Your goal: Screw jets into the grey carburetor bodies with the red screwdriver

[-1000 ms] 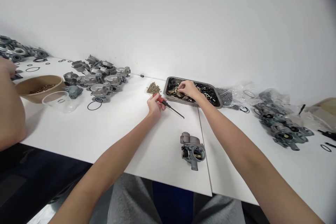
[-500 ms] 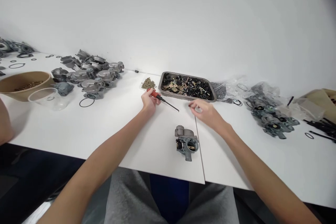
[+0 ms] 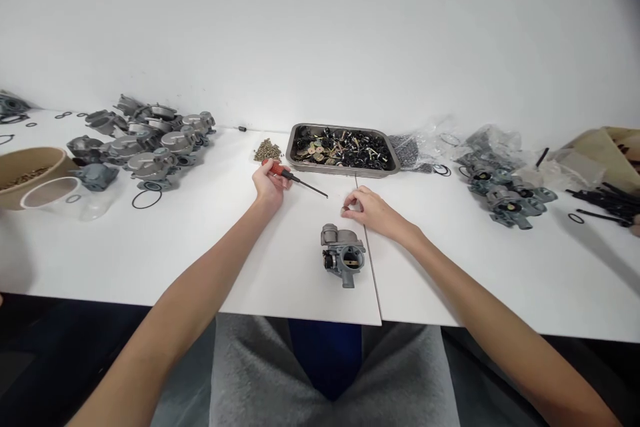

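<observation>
My left hand [image 3: 269, 185] is closed round the red handle of a screwdriver [image 3: 301, 181]. The shaft points right and toward me, with a tiny piece at its tip. My right hand [image 3: 367, 210], just right of that tip, has its thumb and fingers pinched together; what sits between them is too small to make out. Nearer me on the white table stands a grey metal carburetor [image 3: 343, 257], its round bore facing me, and neither hand touches it. Beyond my hands are a pile of small brass screws [image 3: 267, 150] and a metal tray [image 3: 345, 171] of mixed small parts.
Several carburetors [image 3: 150, 140] cluster at left, beside a tan bowl [image 3: 40, 163] and a clear plastic cup [image 3: 55, 199]. More carburetors [image 3: 513, 203], plastic bags [image 3: 435, 143] and black tubes [image 3: 600, 207] lie at right. A table seam [image 3: 373, 267] runs beside the near carburetor.
My right hand has drawn slightly toward me, closer to the screwdriver tip. The left hand keeps its hold on the screwdriver. The whole view has shifted a little.
</observation>
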`<state>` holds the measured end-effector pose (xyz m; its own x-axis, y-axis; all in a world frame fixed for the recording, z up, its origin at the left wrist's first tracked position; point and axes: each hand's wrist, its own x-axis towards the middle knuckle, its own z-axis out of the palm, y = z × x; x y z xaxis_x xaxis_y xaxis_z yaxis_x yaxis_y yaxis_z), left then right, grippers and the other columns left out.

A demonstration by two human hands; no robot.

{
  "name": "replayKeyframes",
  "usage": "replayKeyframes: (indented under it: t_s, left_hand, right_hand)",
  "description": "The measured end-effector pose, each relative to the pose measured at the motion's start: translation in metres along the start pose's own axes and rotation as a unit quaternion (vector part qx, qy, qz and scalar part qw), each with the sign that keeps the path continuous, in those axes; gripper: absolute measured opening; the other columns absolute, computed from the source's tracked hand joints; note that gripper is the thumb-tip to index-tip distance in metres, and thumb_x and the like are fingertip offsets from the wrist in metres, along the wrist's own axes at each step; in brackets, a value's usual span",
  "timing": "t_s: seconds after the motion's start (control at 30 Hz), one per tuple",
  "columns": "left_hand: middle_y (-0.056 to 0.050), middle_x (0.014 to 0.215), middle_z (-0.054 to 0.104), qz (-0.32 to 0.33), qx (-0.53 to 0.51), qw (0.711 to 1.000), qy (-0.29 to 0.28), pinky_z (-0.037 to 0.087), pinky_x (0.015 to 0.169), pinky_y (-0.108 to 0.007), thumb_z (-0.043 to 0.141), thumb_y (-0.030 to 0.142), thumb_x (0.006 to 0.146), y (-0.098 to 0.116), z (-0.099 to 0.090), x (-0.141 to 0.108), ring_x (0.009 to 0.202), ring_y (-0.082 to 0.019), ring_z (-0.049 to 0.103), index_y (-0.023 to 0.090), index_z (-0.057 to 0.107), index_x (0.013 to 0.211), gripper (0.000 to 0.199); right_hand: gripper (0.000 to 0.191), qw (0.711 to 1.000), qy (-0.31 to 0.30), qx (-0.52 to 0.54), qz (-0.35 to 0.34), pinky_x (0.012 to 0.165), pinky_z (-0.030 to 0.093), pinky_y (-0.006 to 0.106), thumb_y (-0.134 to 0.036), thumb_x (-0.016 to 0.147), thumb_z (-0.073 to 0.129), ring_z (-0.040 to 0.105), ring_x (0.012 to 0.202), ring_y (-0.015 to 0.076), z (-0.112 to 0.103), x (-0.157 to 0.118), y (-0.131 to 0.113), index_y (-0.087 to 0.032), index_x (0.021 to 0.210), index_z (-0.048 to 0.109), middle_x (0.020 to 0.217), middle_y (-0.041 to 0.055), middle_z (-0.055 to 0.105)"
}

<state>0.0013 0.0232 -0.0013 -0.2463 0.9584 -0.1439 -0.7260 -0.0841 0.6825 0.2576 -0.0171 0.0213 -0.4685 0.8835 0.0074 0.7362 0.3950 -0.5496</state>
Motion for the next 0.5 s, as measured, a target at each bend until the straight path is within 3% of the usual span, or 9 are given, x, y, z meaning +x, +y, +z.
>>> replayKeyframes:
  t_s: [0.23, 0.33, 0.5]
  left_hand:
    - [-0.004, 0.056, 0.062, 0.009, 0.013, 1.000, 0.001, 0.027, 0.036, -0.025, 0.043, 0.029, 0.081, 0.000, 0.000, -0.001, 0.028, -0.011, 0.037, 0.018, 0.047, 0.073, 0.014]
    - [-0.004, 0.057, 0.062, 0.012, 0.012, 1.000, -0.005, 0.028, 0.036, -0.025, 0.043, 0.030, 0.081, -0.002, -0.001, 0.001, 0.029, -0.011, 0.037, 0.018, 0.048, 0.072, 0.015]
    - [-0.003, 0.057, 0.061, 0.005, 0.016, 1.000, 0.002, 0.027, 0.036, -0.024, 0.043, 0.033, 0.084, -0.002, -0.002, 0.003, 0.030, -0.010, 0.037, 0.018, 0.048, 0.072, 0.021]
  right_hand:
    - [0.018, 0.989, 0.011, 0.138, 0.045, 0.067, 0.047, 0.029, -0.030, 0.070, 0.074, 0.059, 0.068, 0.0150, -0.007, -0.009, -0.010, -0.017, 0.076, 0.062, 0.072, 0.0016, 0.064]
    - [0.020, 0.977, 0.017, 0.205, 0.046, 0.065, 0.051, 0.029, -0.032, 0.072, 0.075, 0.063, 0.065, 0.0145, -0.023, -0.030, -0.032, -0.017, 0.082, 0.066, 0.073, 0.0023, 0.067]
    - [0.018, 0.970, -0.027, 0.237, 0.042, 0.068, 0.055, 0.030, -0.033, 0.074, 0.076, 0.068, 0.067, 0.0168, -0.046, -0.062, -0.072, -0.018, 0.083, 0.070, 0.072, 0.0033, 0.071]
